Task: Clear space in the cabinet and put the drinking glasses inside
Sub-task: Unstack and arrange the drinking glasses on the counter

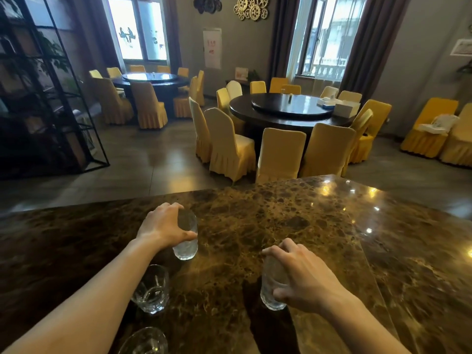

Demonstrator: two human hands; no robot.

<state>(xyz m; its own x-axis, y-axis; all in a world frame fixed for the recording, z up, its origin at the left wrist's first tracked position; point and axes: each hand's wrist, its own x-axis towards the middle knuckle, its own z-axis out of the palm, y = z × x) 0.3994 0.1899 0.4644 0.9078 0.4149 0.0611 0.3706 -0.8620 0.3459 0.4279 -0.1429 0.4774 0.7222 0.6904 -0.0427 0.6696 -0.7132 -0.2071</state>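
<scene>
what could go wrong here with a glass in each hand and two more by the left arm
1. The left forearm passes right beside the free glass; pulling back could knock it over on the marble counter.
2. The left hand and right hand each take a glass from above, left glass and right glass; smooth glass may slip from such a grip.
3. The bottom glass seems close to the near edge.
</scene>
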